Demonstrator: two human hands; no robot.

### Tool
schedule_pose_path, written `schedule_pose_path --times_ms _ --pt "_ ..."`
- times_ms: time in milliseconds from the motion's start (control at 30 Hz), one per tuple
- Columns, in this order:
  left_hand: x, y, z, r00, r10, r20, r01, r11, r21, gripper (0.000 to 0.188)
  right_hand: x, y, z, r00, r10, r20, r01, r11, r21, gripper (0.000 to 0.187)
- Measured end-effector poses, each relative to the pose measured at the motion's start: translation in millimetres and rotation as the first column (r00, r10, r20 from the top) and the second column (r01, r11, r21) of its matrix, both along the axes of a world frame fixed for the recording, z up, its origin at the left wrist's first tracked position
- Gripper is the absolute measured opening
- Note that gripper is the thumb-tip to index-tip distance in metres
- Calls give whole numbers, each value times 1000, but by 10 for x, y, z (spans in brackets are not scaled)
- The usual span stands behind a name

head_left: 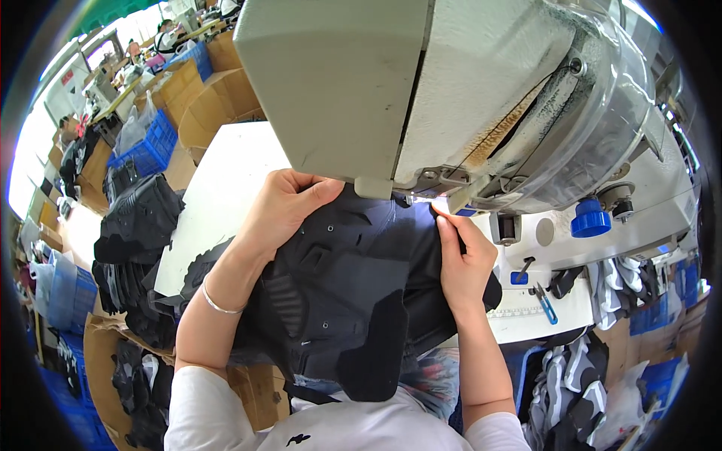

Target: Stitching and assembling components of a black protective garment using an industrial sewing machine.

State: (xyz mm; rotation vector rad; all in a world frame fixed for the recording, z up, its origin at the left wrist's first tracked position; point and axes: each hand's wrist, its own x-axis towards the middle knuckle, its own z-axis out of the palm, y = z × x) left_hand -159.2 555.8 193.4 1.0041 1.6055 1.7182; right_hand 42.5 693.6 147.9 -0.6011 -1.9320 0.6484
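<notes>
A large black fabric panel [338,282] with ribbed, moulded patches and small eyelets hangs from the sewing table over my lap. Its far edge lies under the head of a pale sewing machine [338,83], where a small light shines on the cloth. My left hand [289,207] pinches the panel's edge left of the needle area, thumb on top. On the other side, my right hand [468,263] grips the cloth between thumb and fingers, the index finger reaching close to the lit spot. The needle itself is hidden behind the machine head.
Blue-handled thread snips [547,307] lie by a ruler strip [517,312] on the white table [226,169], right side. A blue knob [590,218] sits on the machine. Stacked black pieces [139,218] stand at left; boxes, blue crates [147,143] and people are beyond.
</notes>
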Motion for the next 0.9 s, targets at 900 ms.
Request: schedule_pose_path --times_ms 900 --pt "63 34 22 989 26 -144 -13 996 89 18 74 60 -24 994 98 52 -96 994 -45 16"
